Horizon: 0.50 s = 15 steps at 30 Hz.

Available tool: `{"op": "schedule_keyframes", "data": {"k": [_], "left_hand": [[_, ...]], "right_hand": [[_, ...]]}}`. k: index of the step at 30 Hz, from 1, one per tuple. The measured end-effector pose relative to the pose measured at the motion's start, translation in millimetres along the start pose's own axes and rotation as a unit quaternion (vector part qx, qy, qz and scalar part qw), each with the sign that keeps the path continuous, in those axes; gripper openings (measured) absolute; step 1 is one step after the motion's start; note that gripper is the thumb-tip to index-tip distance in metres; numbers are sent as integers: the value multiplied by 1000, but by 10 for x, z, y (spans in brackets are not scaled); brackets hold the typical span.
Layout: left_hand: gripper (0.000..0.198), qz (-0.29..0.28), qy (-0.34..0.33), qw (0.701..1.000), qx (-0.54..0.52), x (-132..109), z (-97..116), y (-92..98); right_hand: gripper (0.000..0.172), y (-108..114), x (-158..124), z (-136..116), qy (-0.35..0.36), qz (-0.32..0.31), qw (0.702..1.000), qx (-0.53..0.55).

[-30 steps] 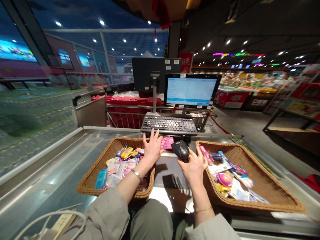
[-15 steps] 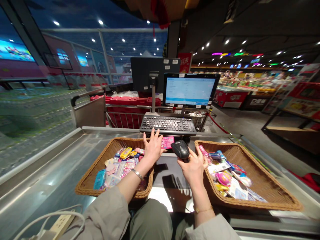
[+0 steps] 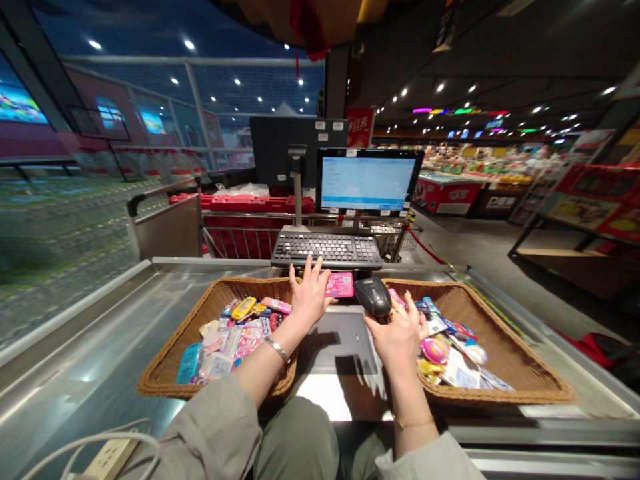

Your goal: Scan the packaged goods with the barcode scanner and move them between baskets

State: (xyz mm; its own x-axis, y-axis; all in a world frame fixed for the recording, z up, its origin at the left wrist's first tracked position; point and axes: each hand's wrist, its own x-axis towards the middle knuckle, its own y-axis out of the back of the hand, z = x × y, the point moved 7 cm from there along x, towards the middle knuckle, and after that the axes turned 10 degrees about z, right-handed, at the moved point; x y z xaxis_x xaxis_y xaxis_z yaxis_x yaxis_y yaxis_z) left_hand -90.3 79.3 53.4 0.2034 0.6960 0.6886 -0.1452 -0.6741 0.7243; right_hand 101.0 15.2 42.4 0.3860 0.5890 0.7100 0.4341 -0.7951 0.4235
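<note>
In my head view, my left grip (image 3: 310, 297) pinches the pack (image 3: 341, 285) just this side of the keyboard (image 3: 327, 249), covering a little of its near edge. My right grip (image 3: 400, 333) is clamped on the scanner (image 3: 373, 297), near-right of the keyboard, blocking part of the right basket (image 3: 520, 347). The left basket (image 3: 173, 340) sits near-left of the keyboard; the screen (image 3: 367, 183) and trolley (image 3: 240, 214) stand beyond it.

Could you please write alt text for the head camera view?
A person's right hand holds a black barcode scanner beside a pink package in the left hand, near a keyboard and lit monitor. Wicker baskets of packaged goods sit either side.
</note>
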Motion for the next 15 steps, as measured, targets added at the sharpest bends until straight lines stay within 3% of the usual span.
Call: {"op": "schedule_keyframes", "data": {"k": [15], "left_hand": [[67, -12, -35, 999, -40, 166, 551, -14]], "right_hand": [[29, 354, 147, 380, -43, 84, 995, -44]]}}
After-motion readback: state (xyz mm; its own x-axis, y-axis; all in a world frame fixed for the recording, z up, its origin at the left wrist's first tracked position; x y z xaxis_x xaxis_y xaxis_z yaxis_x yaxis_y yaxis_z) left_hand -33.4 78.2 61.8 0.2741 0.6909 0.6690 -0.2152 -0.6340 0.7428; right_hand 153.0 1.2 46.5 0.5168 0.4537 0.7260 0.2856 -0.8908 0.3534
